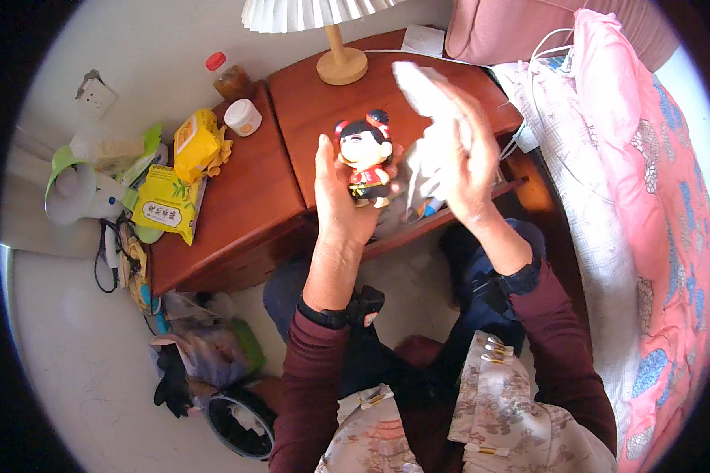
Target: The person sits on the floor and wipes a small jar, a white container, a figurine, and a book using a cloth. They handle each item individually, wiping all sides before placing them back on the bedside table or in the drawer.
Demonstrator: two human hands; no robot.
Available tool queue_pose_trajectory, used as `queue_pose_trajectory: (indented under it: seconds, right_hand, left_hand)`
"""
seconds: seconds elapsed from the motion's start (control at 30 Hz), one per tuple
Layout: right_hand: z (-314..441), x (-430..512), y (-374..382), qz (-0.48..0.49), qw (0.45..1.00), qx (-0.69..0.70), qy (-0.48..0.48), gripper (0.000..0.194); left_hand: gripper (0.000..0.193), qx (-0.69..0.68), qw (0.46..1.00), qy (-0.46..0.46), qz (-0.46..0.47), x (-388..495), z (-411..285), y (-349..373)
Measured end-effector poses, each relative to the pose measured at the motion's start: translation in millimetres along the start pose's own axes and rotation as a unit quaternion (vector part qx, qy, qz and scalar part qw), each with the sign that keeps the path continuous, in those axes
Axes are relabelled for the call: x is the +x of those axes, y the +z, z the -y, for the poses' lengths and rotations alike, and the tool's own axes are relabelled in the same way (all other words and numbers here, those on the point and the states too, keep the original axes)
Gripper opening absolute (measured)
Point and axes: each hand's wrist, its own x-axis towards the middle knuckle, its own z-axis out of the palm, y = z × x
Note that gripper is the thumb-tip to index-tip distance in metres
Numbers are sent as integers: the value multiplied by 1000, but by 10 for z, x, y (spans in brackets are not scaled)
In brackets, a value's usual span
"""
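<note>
My left hand [343,198] grips a small cartoon figurine [365,151] with black hair buns, red ties and a red top. It is held upright, facing me, above the drawer. To its right, my right hand [473,156] holds a crumpled white cloth or tissue [435,118], which looks blurred and overexposed. The cloth is apart from the figurine's head; whether it touches the body lower down I cannot tell. Below both hands, a pulled-out drawer [444,219] holds small items, among them a blue-tipped object [432,207]. My hands hide much of its inside.
A wooden lamp base [342,66] stands on the reddish wooden desk [236,189]. A white jar [243,117], a red-capped bottle [232,77] and yellow packets [168,201] sit at left. A black bin [239,423] is on the floor. Pink bedding [618,195] lies at right.
</note>
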Motion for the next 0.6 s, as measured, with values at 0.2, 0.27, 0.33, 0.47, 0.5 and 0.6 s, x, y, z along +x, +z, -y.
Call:
queue_pose_trajectory:
  seconds: [0.2,0.27,0.33,0.47,0.5,0.6]
  right_hand:
    - [26,-95,117,147,989,1,-16,37]
    - [-16,-96,84,171,959,173,143,45]
    - [-66,-97,53,216,939,208,169,51]
    - [-118,-174,132,227,961,94,126,45]
    - [-118,-204,181,210,973,56,83,44]
    - [-92,-258,233,174,980,-2,93,41]
  left_hand:
    - [45,10,999,32,-36,-41,115,101]
    - [47,85,995,-11,-50,-100,101,88]
    - [46,73,997,12,-14,-97,90,79]
    - [43,13,998,54,-35,-51,113,60]
    - [42,14,995,71,-70,-42,125,58]
    - [43,85,978,151,-116,-2,146,57]
